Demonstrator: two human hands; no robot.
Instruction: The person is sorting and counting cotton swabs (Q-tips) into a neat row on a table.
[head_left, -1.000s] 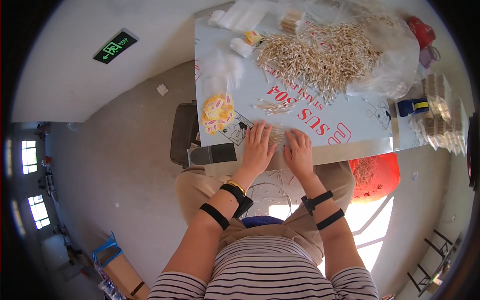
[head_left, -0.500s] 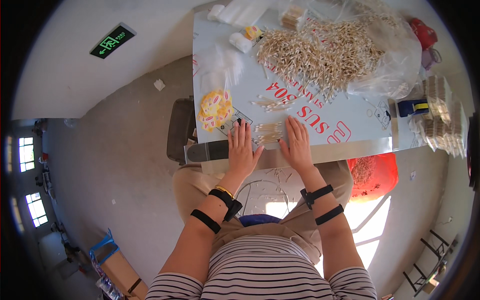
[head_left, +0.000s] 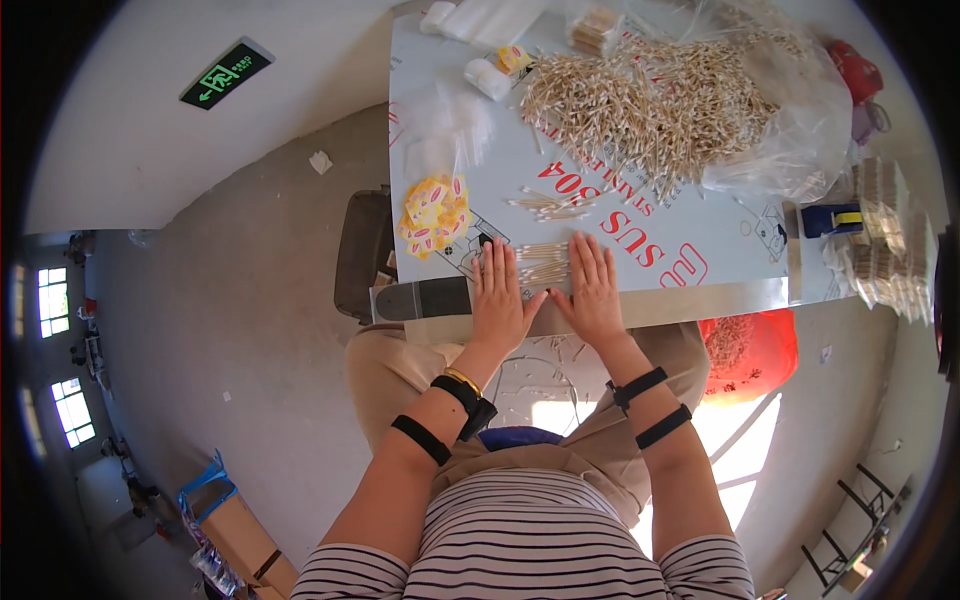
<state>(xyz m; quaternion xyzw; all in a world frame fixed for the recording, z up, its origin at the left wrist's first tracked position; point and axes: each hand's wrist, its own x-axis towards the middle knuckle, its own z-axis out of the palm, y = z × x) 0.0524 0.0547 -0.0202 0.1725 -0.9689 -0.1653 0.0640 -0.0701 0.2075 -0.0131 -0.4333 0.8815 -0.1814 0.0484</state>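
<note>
Both hands now lie farther apart than 1.0 s ago, when they sat nearly side by side near the table's near edge. The left hand (head_left: 497,292) is shifted left, the right hand (head_left: 592,288) slightly right. Between them a small gathered bundle of cotton swabs (head_left: 543,265) is now exposed on the table (head_left: 700,250), flanked by the fingers on both sides. Fingers are spread flat, palms down.
</note>
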